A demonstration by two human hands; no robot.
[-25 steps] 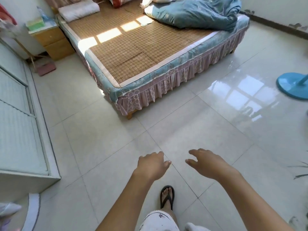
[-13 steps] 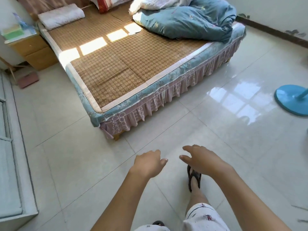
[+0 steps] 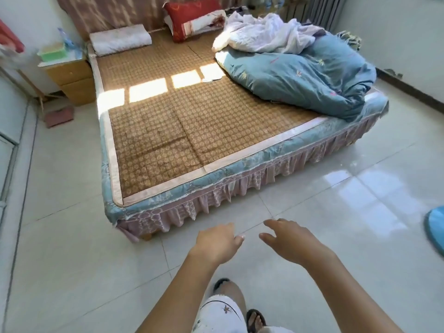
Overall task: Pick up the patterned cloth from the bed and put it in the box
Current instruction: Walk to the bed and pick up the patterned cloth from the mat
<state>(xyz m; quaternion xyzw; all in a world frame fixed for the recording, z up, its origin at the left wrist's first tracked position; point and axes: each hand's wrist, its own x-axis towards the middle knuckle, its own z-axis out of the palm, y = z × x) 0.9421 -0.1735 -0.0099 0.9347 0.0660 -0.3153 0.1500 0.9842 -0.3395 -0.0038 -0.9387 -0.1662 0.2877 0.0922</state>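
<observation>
The bed (image 3: 153, 193) has a brown woven mat and a pink frilled skirt. At its far right lies a crumpled blue quilt (image 3: 302, 75) with small printed motifs. A pale lavender-white cloth (image 3: 266, 34) is bunched on top of the quilt. I cannot tell which of them is the patterned cloth. No box is in view. My left hand (image 3: 217, 241) and my right hand (image 3: 288, 239) hover side by side over the floor, short of the bed's near corner. Both are empty, with fingers loosely spread.
A red pillow (image 3: 189, 18) and a folded white towel (image 3: 120, 42) lie at the bed's head. A wooden nightstand (image 3: 69, 80) with a green tub stands left of it. A white cabinet (image 3: 9, 131) lines the left wall. A blue fan base (image 3: 436, 227) sits on the floor at right.
I have walked closer to the bed, and the view has tilted up to show its head end. Both hands stay out in front, empty.
</observation>
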